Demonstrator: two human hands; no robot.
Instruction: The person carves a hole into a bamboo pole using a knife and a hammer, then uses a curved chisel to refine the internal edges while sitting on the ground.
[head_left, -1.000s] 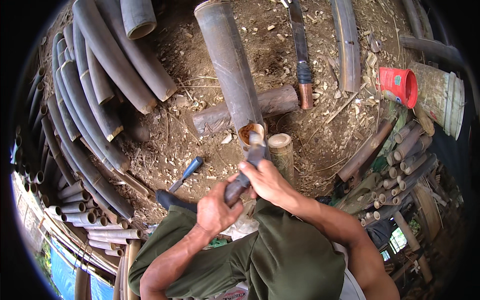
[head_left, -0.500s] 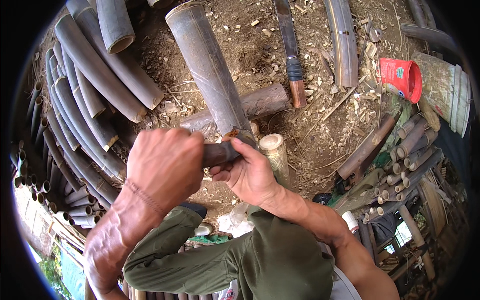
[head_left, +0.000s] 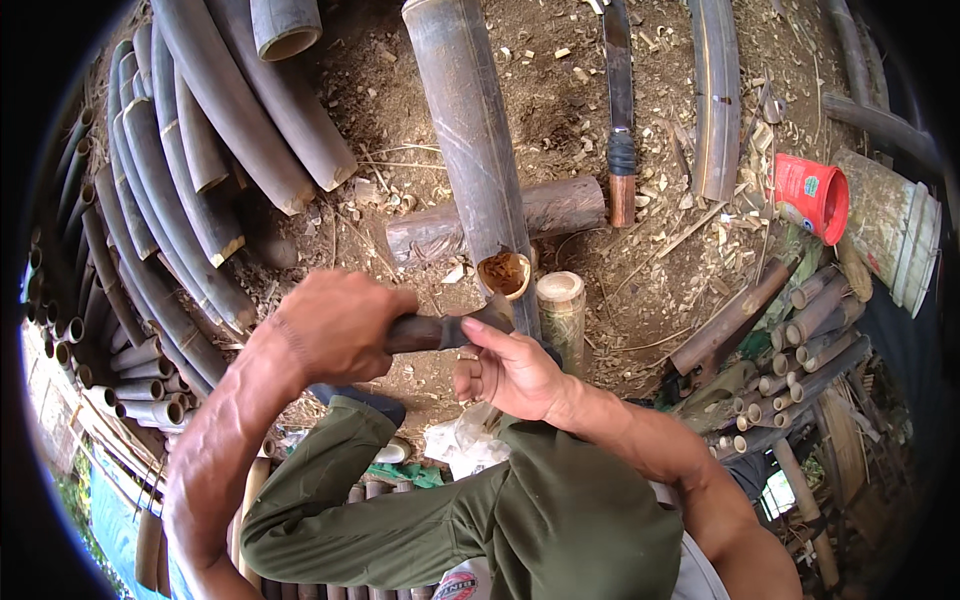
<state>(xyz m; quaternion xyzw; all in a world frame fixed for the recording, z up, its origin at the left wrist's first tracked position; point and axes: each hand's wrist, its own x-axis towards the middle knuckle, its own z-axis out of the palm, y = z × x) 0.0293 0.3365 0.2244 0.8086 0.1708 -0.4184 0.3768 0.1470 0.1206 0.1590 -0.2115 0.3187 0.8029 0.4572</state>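
My left hand [head_left: 335, 325] is closed around the handle of a dark wooden-handled tool [head_left: 418, 334], held roughly level over my lap. At the tool's other end my right hand [head_left: 525, 375] rests its thumb, with its fingers curled below. A short dark blade seems to stick out past that thumb; its shape is partly hidden. Just beyond lies a thick grey bamboo pole [head_left: 465, 120], its near cut end open towards me and brown inside. The pole leans across a short log [head_left: 425, 235]. Beside its near end stands a short pale bamboo piece [head_left: 562, 300].
Long bamboo lengths [head_left: 235, 100] are stacked at left. A machete [head_left: 621, 110] and a split bamboo piece [head_left: 715, 100] lie on the chip-strewn dirt. Right are a red tub [head_left: 800, 195], a dirty white bucket [head_left: 895, 225] and a pile of thin bamboo pieces [head_left: 800, 350].
The view has shifted, so the ground things sit further right. The tool has come away from the pole's near end, whose hollow now shows. My right fingers have loosened beneath the tool.
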